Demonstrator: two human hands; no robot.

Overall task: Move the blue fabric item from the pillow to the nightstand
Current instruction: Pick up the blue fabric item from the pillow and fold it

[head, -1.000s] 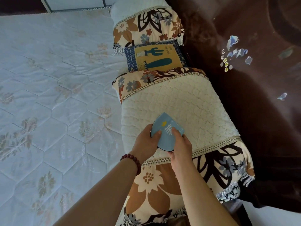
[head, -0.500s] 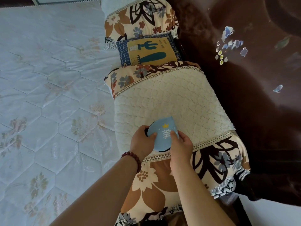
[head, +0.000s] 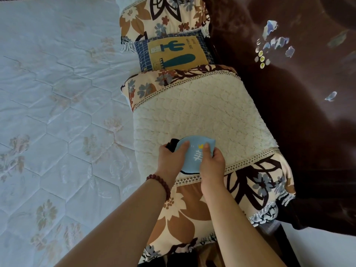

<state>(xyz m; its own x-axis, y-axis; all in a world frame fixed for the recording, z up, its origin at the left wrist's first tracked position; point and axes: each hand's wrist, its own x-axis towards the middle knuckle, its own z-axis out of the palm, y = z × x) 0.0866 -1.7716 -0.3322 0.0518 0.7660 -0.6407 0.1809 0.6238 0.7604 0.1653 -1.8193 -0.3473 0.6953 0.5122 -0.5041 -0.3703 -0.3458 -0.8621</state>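
The blue fabric item [head: 193,155] is light blue with a white fishbone and a small yellow mark, and has a black edge and strap. It lies against the cream fleece top of the near floral pillow [head: 202,112]. My left hand [head: 170,159] grips its left side and the black strap. My right hand [head: 211,162] holds its right side, fingers curled over the top edge. The nightstand is not in view.
A small blue and yellow cactus cushion [head: 173,53] sits behind the near pillow, with another floral pillow [head: 163,18] beyond it. A dark brown headboard [head: 289,93] with shell inlay runs along the right. The pale quilted mattress [head: 57,112] spreads to the left.
Both hands have turned the blue item from tilted upright to lying flatter and wider across the pillow. The black strap now shows at its left.
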